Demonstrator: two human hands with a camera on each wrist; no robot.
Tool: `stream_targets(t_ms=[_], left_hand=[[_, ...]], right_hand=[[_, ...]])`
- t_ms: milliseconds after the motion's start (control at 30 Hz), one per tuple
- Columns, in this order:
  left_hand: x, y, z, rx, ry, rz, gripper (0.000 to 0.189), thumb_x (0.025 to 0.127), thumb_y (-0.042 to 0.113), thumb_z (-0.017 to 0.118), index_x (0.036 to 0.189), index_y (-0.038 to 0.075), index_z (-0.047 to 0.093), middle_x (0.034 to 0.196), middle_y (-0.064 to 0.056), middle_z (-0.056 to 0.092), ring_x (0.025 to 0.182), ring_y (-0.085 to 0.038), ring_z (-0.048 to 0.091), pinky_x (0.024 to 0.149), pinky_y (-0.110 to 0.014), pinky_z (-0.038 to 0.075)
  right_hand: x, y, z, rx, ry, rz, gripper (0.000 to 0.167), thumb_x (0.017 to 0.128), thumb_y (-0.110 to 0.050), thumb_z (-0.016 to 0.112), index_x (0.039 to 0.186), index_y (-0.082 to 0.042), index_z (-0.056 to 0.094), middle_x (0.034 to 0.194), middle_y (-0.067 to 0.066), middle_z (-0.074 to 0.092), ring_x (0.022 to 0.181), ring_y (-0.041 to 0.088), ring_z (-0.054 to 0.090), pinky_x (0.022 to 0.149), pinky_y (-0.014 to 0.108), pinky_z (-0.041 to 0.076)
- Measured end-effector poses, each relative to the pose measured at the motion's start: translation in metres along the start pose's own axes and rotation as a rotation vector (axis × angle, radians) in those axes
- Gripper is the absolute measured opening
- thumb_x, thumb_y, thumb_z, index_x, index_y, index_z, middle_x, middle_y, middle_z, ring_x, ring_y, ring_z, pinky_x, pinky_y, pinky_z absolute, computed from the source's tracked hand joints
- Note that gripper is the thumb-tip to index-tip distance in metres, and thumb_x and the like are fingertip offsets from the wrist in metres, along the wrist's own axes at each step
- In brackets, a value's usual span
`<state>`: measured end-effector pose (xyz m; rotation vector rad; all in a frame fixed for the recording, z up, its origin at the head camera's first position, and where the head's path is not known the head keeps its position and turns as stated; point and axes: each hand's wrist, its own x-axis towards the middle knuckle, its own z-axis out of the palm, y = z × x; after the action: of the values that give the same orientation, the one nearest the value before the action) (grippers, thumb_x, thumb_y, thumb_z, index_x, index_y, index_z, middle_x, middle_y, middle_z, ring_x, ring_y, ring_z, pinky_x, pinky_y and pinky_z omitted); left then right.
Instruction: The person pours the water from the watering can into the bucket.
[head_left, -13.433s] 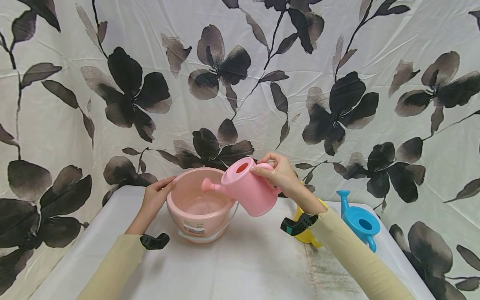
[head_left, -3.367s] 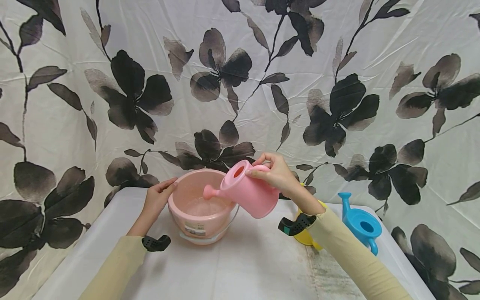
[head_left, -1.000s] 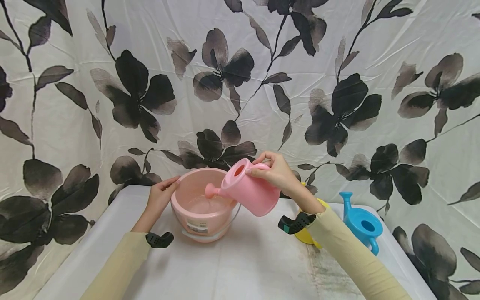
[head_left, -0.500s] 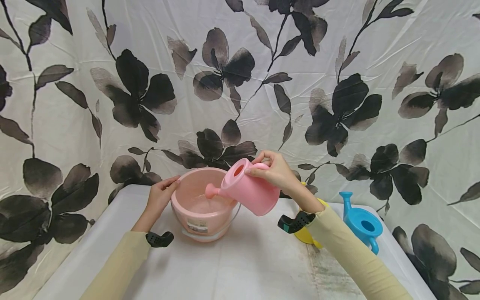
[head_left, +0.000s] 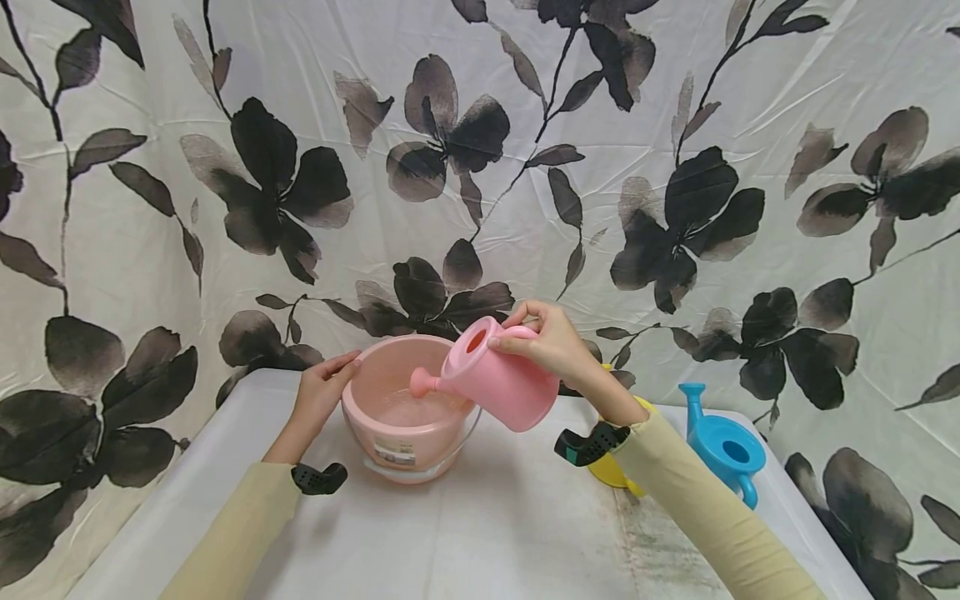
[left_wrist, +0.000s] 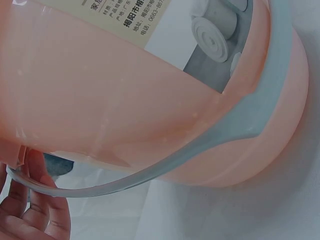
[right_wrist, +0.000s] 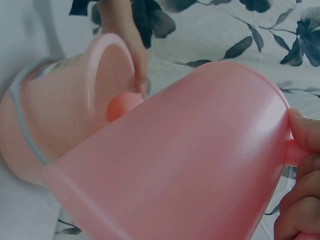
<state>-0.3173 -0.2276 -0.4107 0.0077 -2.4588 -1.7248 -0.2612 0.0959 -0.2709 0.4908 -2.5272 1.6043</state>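
Note:
A pink watering can (head_left: 504,379) is tilted over a pink bucket (head_left: 405,454), its round spout head (head_left: 420,382) inside the bucket's opening. My right hand (head_left: 551,337) grips the can's handle at the top; in the right wrist view, its thumb and curled fingers (right_wrist: 300,200) show at the right edge. Shallow rippled water (head_left: 408,410) lies in the bucket. My left hand (head_left: 318,400) holds the bucket's left rim. The left wrist view has those fingers (left_wrist: 37,210) bent beside the rim and the pale handle (left_wrist: 195,147). The can's far side is hidden.
On the right of the white table (head_left: 480,533) stands a blue watering can (head_left: 723,450). A yellow watering can (head_left: 611,473) is partly hidden behind my right forearm. Floral cloth (head_left: 480,167) hangs behind the table. A brownish stain (head_left: 663,533) marks the tabletop's right side.
Compared with the oldest frame, the pink can is tipped slightly more and its spout head sits lower in the bucket. Over the last second both hands stay nearly still while the water surface ripples.

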Motion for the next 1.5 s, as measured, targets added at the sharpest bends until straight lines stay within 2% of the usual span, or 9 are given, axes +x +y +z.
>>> stream_targets(t_ms=[367, 467, 533, 600, 667, 700, 767, 900, 1500], left_hand=[[-0.001, 0.002, -0.001, -0.004, 0.002, 0.001, 0.049, 0.099, 0.035, 0.052, 0.137, 0.005, 0.053, 0.139, -0.016, 0.054, 0.112, -0.014, 0.058, 0.078, -0.003, 0.046], [0.002, -0.004, 0.0, -0.044, 0.012, 0.036, 0.049, 0.096, 0.036, 0.056, 0.134, 0.006, 0.056, 0.135, -0.015, 0.058, 0.109, -0.014, 0.061, 0.082, -0.011, 0.051], [0.002, -0.005, 0.0, -0.05, 0.017, 0.044, 0.049, 0.096, 0.037, 0.057, 0.133, 0.005, 0.057, 0.134, -0.016, 0.058, 0.112, -0.02, 0.061, 0.086, -0.019, 0.054], [0.002, -0.005, 0.001, -0.049, 0.017, 0.043, 0.048, 0.096, 0.035, 0.056, 0.134, 0.005, 0.056, 0.134, -0.016, 0.058, 0.114, -0.022, 0.061, 0.087, -0.02, 0.054], [0.003, -0.004, 0.0, -0.047, 0.014, 0.032, 0.046, 0.097, 0.033, 0.056, 0.134, 0.006, 0.056, 0.135, -0.015, 0.058, 0.112, -0.019, 0.061, 0.082, -0.013, 0.053], [-0.001, 0.001, 0.0, -0.012, 0.01, 0.011, 0.047, 0.098, 0.034, 0.053, 0.136, 0.005, 0.054, 0.138, -0.017, 0.055, 0.114, -0.018, 0.059, 0.083, -0.011, 0.051], [-0.001, 0.003, -0.001, -0.008, 0.004, 0.002, 0.047, 0.099, 0.033, 0.052, 0.136, 0.005, 0.053, 0.139, -0.016, 0.055, 0.107, -0.007, 0.059, 0.078, -0.004, 0.047], [-0.003, 0.005, -0.002, -0.009, -0.001, -0.014, 0.047, 0.099, 0.033, 0.052, 0.137, 0.006, 0.053, 0.139, -0.015, 0.054, 0.094, 0.008, 0.054, 0.075, -0.001, 0.044], [-0.002, 0.003, -0.002, -0.016, -0.001, 0.005, 0.047, 0.098, 0.032, 0.053, 0.136, 0.004, 0.053, 0.139, -0.015, 0.054, 0.086, 0.016, 0.049, 0.075, -0.001, 0.044]], right_hand=[[0.001, -0.001, -0.001, 0.004, -0.012, 0.004, 0.022, 0.078, -0.012, 0.077, 0.086, -0.002, 0.059, 0.059, -0.003, 0.064, 0.058, 0.014, 0.061, 0.056, 0.029, 0.053], [0.001, -0.002, -0.001, 0.0, -0.017, 0.007, 0.023, 0.078, -0.013, 0.077, 0.087, -0.001, 0.059, 0.061, -0.001, 0.065, 0.058, 0.014, 0.062, 0.056, 0.029, 0.054], [0.001, -0.002, -0.001, 0.0, -0.021, 0.003, 0.023, 0.079, -0.012, 0.076, 0.088, -0.001, 0.059, 0.062, 0.0, 0.066, 0.059, 0.014, 0.062, 0.056, 0.029, 0.054], [0.001, -0.001, -0.001, 0.0, -0.023, 0.001, 0.023, 0.079, -0.012, 0.076, 0.088, -0.001, 0.059, 0.061, 0.0, 0.066, 0.058, 0.015, 0.062, 0.056, 0.029, 0.054], [0.001, -0.002, -0.001, 0.001, -0.026, 0.003, 0.023, 0.078, -0.012, 0.076, 0.088, -0.001, 0.059, 0.061, 0.0, 0.066, 0.058, 0.015, 0.062, 0.056, 0.029, 0.054], [0.001, -0.002, -0.001, 0.003, -0.027, 0.005, 0.023, 0.078, -0.012, 0.076, 0.088, -0.001, 0.059, 0.061, 0.0, 0.065, 0.058, 0.015, 0.062, 0.056, 0.029, 0.054], [0.001, -0.002, -0.001, 0.006, -0.029, 0.007, 0.023, 0.078, -0.012, 0.076, 0.089, -0.001, 0.059, 0.061, 0.0, 0.065, 0.058, 0.015, 0.062, 0.056, 0.03, 0.054], [0.0, -0.004, -0.001, 0.003, -0.03, 0.007, 0.022, 0.078, -0.012, 0.076, 0.088, -0.002, 0.06, 0.061, 0.0, 0.066, 0.058, 0.015, 0.062, 0.056, 0.03, 0.055], [0.002, -0.003, -0.001, -0.027, -0.039, 0.004, 0.024, 0.078, -0.014, 0.077, 0.089, -0.001, 0.06, 0.062, 0.001, 0.065, 0.058, 0.015, 0.061, 0.056, 0.029, 0.054]])
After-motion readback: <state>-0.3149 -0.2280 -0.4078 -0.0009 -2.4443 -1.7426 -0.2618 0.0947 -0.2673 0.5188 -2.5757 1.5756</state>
